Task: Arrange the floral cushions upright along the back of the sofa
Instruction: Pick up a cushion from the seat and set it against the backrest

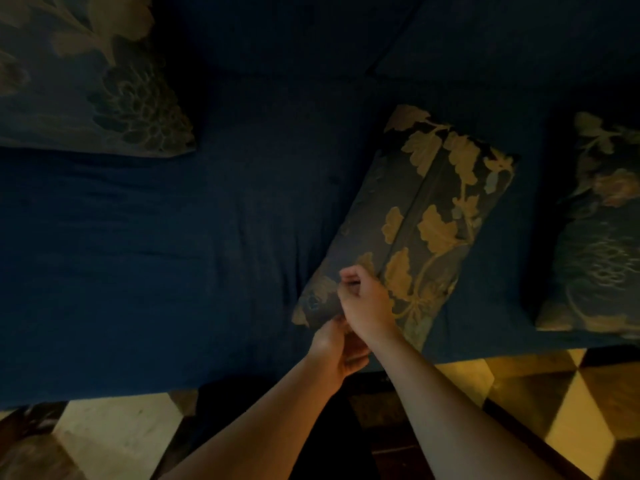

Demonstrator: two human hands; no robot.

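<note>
A dark floral cushion (426,216) with gold leaves lies flat and slanted on the blue sofa seat (173,244), right of the middle. My right hand (363,303) rests on its near corner with fingers curled into the fabric. My left hand (337,348) grips the same corner from below, at the seat's front edge. A second floral cushion (86,81) lies at the far left by the sofa back. A third floral cushion (599,230) lies at the right edge of the view.
The dark blue sofa back (346,36) runs along the top of the view. A floor of light and dark tiles (554,410) shows below the seat's front edge. The scene is dim.
</note>
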